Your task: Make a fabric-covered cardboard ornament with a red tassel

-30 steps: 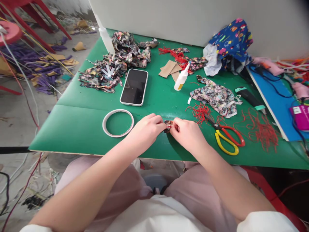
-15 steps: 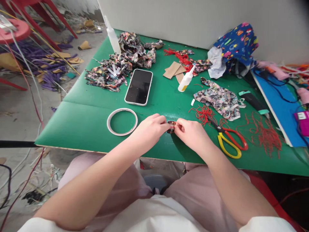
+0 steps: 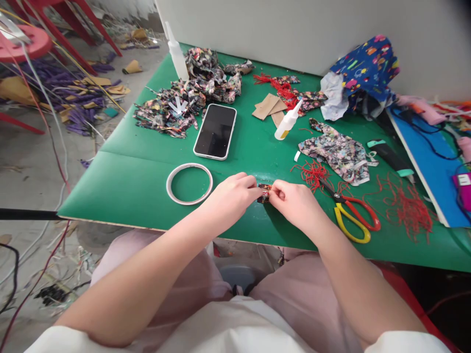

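Note:
A small dark flower-patterned fabric piece (image 3: 264, 199) with a bit of red across it lies between my hands, just above or on the green table (image 3: 147, 196). My left hand (image 3: 234, 195) pinches its left side with closed fingers. From the right, my right hand (image 3: 294, 202) pinches the other side, thumb and forefinger together; the fingertips partly hide the piece. A roll of white tape (image 3: 170, 189) lies left of my left hand. Scissors (image 3: 351, 215) with red and yellow handles rest to the right of my right hand, beside red threads (image 3: 315, 174).
A phone (image 3: 215, 131), a small glue bottle (image 3: 288, 122), brown card pieces (image 3: 265, 106) and patterned fabric scraps (image 3: 198, 88) lie farther back. A taller bottle (image 3: 178, 59) stands at the back left. A cutter-like black and teal tool (image 3: 390, 157) and a blue board (image 3: 423, 162) are at right.
The whole view has shifted slightly, so everything on the table appears a little farther right. Both hands keep their pinch on the fabric piece, with hardly any other movement.

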